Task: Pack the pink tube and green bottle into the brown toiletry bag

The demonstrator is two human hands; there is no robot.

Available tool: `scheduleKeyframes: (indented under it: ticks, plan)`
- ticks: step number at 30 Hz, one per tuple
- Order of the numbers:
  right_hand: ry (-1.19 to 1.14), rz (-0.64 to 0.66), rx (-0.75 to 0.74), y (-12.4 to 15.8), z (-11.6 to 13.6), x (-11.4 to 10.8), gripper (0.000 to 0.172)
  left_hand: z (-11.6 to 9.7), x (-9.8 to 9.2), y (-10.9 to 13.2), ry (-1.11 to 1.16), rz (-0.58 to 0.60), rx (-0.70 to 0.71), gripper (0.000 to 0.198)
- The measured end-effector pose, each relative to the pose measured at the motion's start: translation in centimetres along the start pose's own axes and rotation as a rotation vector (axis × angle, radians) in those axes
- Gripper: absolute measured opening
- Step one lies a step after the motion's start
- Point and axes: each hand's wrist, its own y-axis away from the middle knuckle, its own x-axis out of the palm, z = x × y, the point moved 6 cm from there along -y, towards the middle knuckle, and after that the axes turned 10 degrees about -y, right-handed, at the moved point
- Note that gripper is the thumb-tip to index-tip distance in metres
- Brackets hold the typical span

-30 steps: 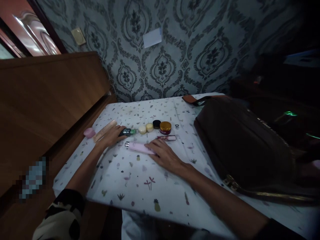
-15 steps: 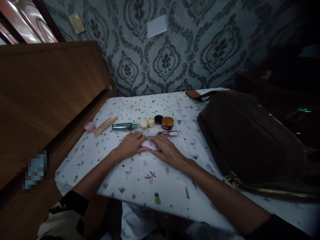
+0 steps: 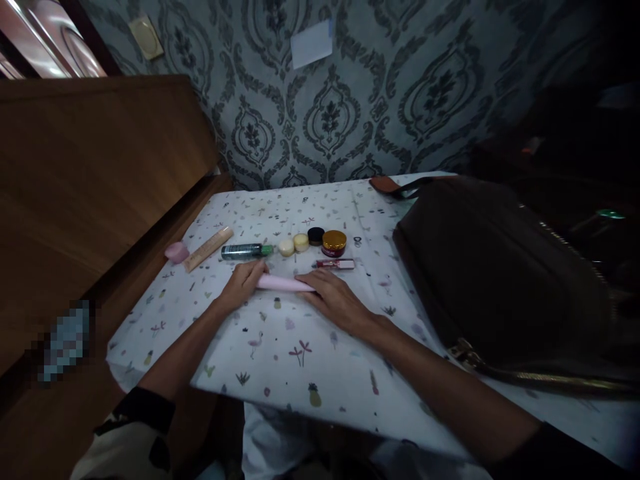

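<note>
A pale pink tube (image 3: 281,284) lies crosswise low over the patterned cloth, with its middle bare. My left hand (image 3: 243,285) closes round its left end, and my right hand (image 3: 336,300) grips the right end; the fingers hide both tips. Just beyond my right hand is a lip gloss tube (image 3: 335,264) with a pale cap. Behind the pink tube stand a gold-lidded jar (image 3: 334,243), a black-lidded jar (image 3: 316,236) and two small cream-coloured jars (image 3: 301,242). A dark bottle with a green end (image 3: 243,251) lies beyond my left hand.
Farther left lie a beige tube (image 3: 208,249) and a small pink rounded object (image 3: 177,252). A large dark bag (image 3: 500,280) covers the table's right side. A wooden panel (image 3: 100,160) borders the left, and a patterned wall (image 3: 330,120) rises behind the cloth-covered table (image 3: 280,373).
My left hand has moved left, away from my right hand, and a longer stretch of the pink tube now shows between them. The view has shifted slightly.
</note>
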Motion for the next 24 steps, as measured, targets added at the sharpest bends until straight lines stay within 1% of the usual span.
scheduleKeyframes:
  ticks: [3,7,12,15,18,21,24]
  plan:
    - [0.014,0.021,0.003,-0.1,0.5,0.1,0.029,0.2,0.1,0.0,0.074,-0.104,-0.055,0.051]
    - [-0.044,0.045,0.046,-0.1,1.2,-0.1,0.03,0.5,0.0,0.0,0.153,-0.224,-0.101,0.049]
    - [-0.158,0.069,0.127,0.0,1.6,-0.4,0.029,-0.1,-0.5,0.3,0.207,-0.301,-0.104,0.048]
    - [-0.279,0.077,0.172,-0.1,1.7,-0.4,0.039,-0.5,-0.9,0.5,0.232,-0.34,-0.106,0.045]
    - [-0.469,0.072,0.227,-0.1,1.9,-0.2,0.047,-0.5,-1.1,0.5,0.295,-0.399,-0.139,0.039]
    - [-0.652,0.086,0.286,-0.1,2.2,0.5,0.05,-0.5,-0.9,0.1,0.425,-0.466,-0.202,0.032]
    - [-0.703,0.123,0.317,0.0,2.7,1.4,0.049,-0.8,-0.6,-0.5,0.566,-0.492,-0.259,0.032]
